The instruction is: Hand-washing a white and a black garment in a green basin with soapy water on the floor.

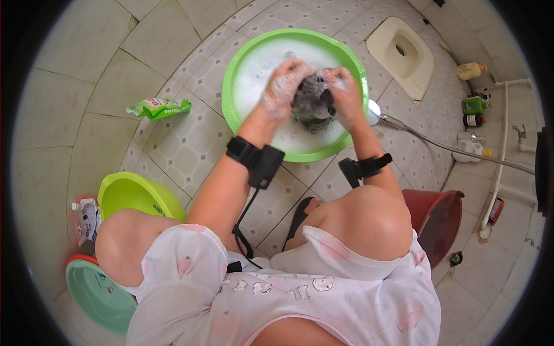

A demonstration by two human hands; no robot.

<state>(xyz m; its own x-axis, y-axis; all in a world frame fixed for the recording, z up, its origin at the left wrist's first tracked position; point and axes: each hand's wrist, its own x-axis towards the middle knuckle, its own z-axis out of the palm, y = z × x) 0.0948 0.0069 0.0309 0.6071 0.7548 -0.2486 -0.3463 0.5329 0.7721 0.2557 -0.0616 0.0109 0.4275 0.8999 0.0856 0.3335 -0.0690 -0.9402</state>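
A wet, dark grey cloth (pixel 312 102) is bunched up between my two hands, over a green basin (pixel 228 92) of foamy water (pixel 254 63). My left hand (pixel 285 83), with suds on its back, closes on the cloth's left side. On the other side, my right hand (pixel 344 95) grips the cloth's upper right part with the fingers bent in. The cloth's lower end hangs down to the suds. Its exact kind does not show. Both hands are slightly blurred.
A shower head (pixel 374 112) with a metal hose lies against the basin's right side. A green detergent bag (pixel 159 108) rests on the tiles to the left. Nearer me are a yellow-green basin (pixel 118 193), a teal basin (pixel 86 288) and a red bucket (pixel 447 216). A squat toilet (pixel 423 75) is at far right.
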